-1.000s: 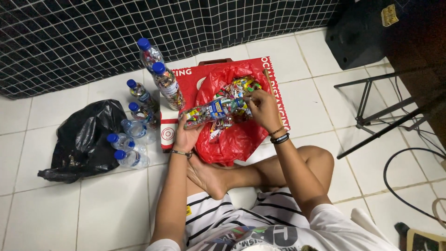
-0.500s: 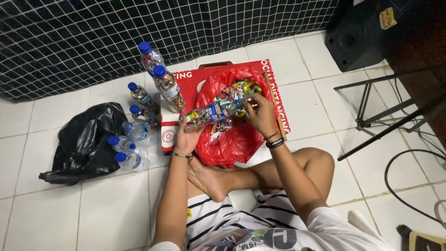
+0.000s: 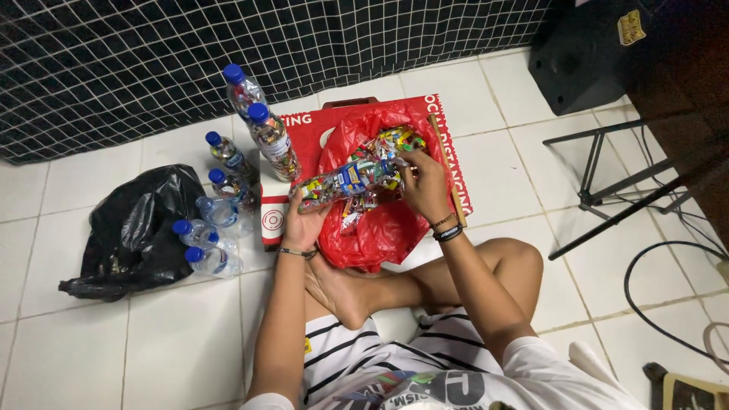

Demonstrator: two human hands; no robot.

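I sit cross-legged on a white tiled floor. My left hand (image 3: 300, 224) grips the base of a clear plastic bottle (image 3: 342, 182) stuffed with colourful wrappers and lying sideways over a red plastic bag (image 3: 380, 228). At the bottle's mouth, my right hand (image 3: 421, 186) pinches wrappers from a heap of colourful scraps (image 3: 391, 144) in the bag. The bag lies on a red printed sheet (image 3: 448, 129). A thin wooden stick (image 3: 446, 171) lies on the sheet beside my right hand.
Several blue-capped bottles (image 3: 228, 190) packed with scraps stand and lie left of the bag. A black plastic bag (image 3: 137, 228) sits farther left. A black mesh fence (image 3: 266, 45) runs along the back. A black speaker (image 3: 585, 53), metal stand legs (image 3: 607, 205) and cables (image 3: 668, 304) are at right.
My right hand has stayed at the bottle's mouth and shifted slightly as it works the wrappers. The left hand keeps hold of the bottle.
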